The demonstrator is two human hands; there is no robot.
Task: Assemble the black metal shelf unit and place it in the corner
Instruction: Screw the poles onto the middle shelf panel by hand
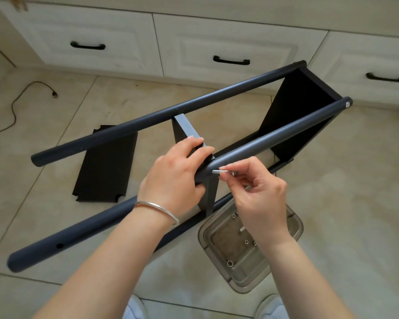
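Left hand (pixel 175 178) grips the half-built black metal shelf frame (pixel 258 143) at its middle panel; right hand (pixel 258 194) pinches a small silver bolt (pixel 219 172) into the near tube. Frame lies on floor, just beyond clear plastic tray (pixel 295 229). Looks stiff, lightish; grab the tubes.

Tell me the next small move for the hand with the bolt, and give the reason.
Probably push the bolt further into the pole and start turning it. The right hand pinches it with its tip at the pole's side, while the left hand holds the middle shelf panel against that pole, so the joint looks lined up.
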